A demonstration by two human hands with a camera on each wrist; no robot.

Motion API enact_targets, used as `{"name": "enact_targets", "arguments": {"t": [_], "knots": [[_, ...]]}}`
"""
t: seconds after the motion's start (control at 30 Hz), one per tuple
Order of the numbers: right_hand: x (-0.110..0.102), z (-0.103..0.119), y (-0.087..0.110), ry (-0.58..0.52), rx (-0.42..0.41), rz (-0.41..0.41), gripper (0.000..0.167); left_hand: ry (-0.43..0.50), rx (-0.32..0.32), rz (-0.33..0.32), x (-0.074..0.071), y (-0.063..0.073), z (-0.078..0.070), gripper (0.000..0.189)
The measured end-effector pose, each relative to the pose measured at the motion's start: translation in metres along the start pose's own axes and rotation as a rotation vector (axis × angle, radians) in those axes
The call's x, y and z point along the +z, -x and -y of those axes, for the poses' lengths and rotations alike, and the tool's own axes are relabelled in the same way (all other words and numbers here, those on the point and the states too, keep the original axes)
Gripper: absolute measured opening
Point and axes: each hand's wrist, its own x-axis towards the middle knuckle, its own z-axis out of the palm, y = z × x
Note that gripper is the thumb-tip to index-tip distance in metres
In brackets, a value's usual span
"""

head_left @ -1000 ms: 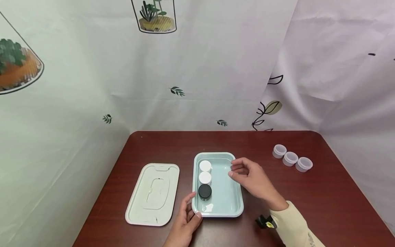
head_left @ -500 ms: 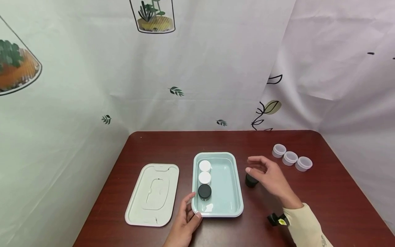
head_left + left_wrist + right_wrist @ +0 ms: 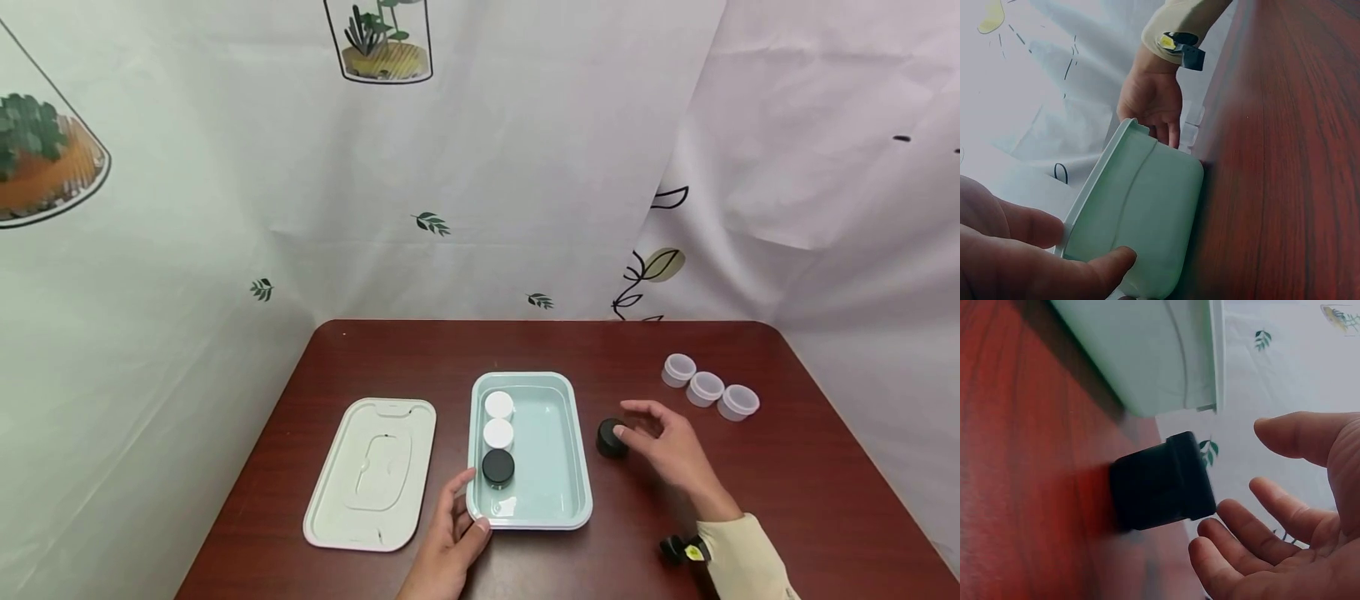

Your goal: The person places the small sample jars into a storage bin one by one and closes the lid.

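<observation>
My left hand [image 3: 447,533] holds the near left corner of a light green plastic tray [image 3: 583,492], index finger at its left side and thumb at its front. Inside the tray, along its left side, stand two white-lidded jars [image 3: 498,406] and a black-lidded jar [image 3: 498,467] in a row. To the tray's right, a black jar [image 3: 611,439] stands upright on the table. Beside it is my right hand [image 3: 671,446], fingers spread and thumb overlapping its lid in the head view. The right wrist view shows a gap between the thumb and the black jar [image 3: 1160,481].
A white tray lid [image 3: 371,473] lies flat left of the tray. Several small clear lidded cups [image 3: 705,388] stand in a diagonal row at the back right. The dark red table [image 3: 570,346] meets a printed cloth backdrop [image 3: 480,150] at its far edge.
My right hand has moved right from the tray's right rim and come down beside the black jar, uncovering it. The left hand stays at the tray's corner.
</observation>
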Motion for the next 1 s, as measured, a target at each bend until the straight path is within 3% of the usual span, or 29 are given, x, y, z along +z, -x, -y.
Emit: {"name": "enact_targets", "arguments": {"t": [0.4, 0.57, 1.0], "knots": [[0.01, -0.013, 0.011, -0.147, 0.087, 0.015, 0.053, -0.002, -0.019, -0.016, 0.002, 0.0, -0.001, 0.064], [0.016, -0.019, 0.014, -0.189, 0.085, 0.023, 0.053, -0.011, -0.009, -0.016, 0.002, 0.001, 0.0, 0.065], [0.02, -0.02, 0.016, -0.138, 0.057, 0.005, 0.054, -0.03, -0.013, -0.021, 0.002, 0.0, 0.0, 0.064]]}}
